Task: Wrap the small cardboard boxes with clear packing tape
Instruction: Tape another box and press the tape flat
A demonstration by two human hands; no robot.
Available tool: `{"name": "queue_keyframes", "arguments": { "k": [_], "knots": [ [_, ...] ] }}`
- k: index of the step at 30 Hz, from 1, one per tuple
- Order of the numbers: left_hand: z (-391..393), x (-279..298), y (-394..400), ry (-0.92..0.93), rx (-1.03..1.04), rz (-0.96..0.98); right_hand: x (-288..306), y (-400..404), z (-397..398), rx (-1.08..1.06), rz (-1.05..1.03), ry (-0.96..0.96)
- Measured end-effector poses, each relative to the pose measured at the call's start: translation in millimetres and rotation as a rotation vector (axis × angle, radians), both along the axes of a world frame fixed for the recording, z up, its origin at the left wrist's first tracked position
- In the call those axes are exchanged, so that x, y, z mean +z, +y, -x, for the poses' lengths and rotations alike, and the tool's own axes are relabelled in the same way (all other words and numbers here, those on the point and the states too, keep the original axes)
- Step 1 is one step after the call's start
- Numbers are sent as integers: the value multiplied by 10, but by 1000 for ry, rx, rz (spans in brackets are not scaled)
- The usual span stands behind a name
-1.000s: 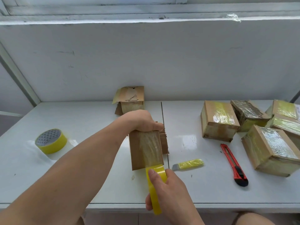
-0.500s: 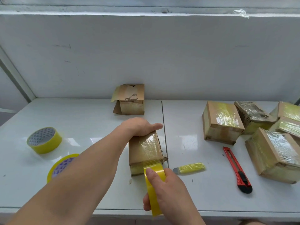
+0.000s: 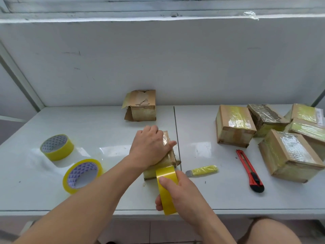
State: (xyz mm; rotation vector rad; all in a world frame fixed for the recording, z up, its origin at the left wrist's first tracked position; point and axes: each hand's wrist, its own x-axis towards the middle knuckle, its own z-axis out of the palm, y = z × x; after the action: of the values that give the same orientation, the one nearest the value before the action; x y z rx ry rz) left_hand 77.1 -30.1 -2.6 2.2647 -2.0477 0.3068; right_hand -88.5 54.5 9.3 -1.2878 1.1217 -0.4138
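Observation:
A small cardboard box (image 3: pixel 170 156) lies flat on the white table (image 3: pixel 105 134) near its middle seam, partly covered in clear tape. My left hand (image 3: pixel 151 147) presses down on its top, fingers stretched over it. My right hand (image 3: pixel 177 191) grips a yellowish roll of clear tape (image 3: pixel 166 187) just in front of the box, thumb on the roll's outer face. The roll touches the box's near side.
Two spare tape rolls (image 3: pixel 57 147) (image 3: pixel 82 175) lie at the left. An open box (image 3: pixel 141 105) stands at the back wall. Several wrapped boxes (image 3: pixel 234 125) crowd the right. A yellow cutter (image 3: pixel 202 170) and a red utility knife (image 3: pixel 249 170) lie right of the box.
The box went from standing on end to lying flat on the table. My left hand moved from gripping its top edge to pressing on its top. The view tilted down.

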Motion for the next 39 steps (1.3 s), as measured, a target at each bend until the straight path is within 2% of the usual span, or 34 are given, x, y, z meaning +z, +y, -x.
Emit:
{"name": "queue_keyframes", "arguments": {
  "k": [3,10,15,20,23,32,35,39],
  "knots": [
    [94,72,90,36,42,-69,36,67,33,19,16,11],
    [193,125,232,282,108,-347,102,126,12,-7,-21,-11],
    [207,130,209,313,126,-276,101,152,2,-24,-1,-15],
    [174,394,151,336,126,-319,104,216,20,-4,39,31],
    [110,616,79,388,150,-432,117,274,76,25,1,50],
    [-7,870,16,765,234,-824,169,359,164,61,-11,19],
    [-31,827,-12,805,271,-908,167,379,168,41,-31,-2],
    [-86,833,-75,808,275,-911,172,298,140,26,41,35]
  ]
}}
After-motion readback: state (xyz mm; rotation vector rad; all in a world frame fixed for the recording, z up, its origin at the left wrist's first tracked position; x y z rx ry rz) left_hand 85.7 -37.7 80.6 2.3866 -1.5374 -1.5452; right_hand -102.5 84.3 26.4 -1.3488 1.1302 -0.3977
